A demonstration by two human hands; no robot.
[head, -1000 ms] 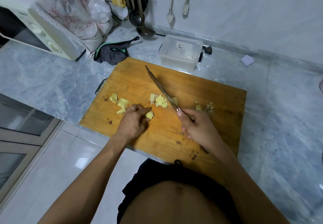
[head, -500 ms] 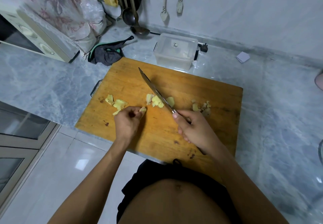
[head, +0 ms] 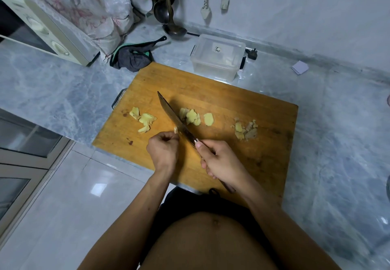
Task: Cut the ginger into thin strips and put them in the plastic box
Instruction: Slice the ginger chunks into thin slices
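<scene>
1. The grey-blue marbled stone counter (head: 52, 92) runs from 9 o'clock round to 3 o'clock, with bare stone at 3 o'clock of the board; its near edge drops to pale floor tiles at 7 o'clock.
2. The rectangular, stained wooden cutting board (head: 242, 105) sits mid-counter, its near edge against the person's waist, with bare wood at 12 o'clock of the knife tip.
3. The clear, lidded rectangular plastic box (head: 217, 56) stands just beyond the board's far edge, at 12 o'clock, well apart from both hands.
4. The right hand (head: 221, 162) is wrapped round the handle of the long, dark-bladed kitchen knife (head: 175, 120), blade angled toward 11 o'clock.
5. The left hand (head: 162, 151), fingers curled, pinches a small pale ginger piece (head: 175, 130) against the blade's left side (mostly hidden).
6. Flat, yellow ginger slices (head: 192, 116) lie at 1 o'clock of the hands; more ginger slices (head: 144, 120) at 11 o'clock; rough ginger trimmings (head: 245, 130) at 2 o'clock.
</scene>
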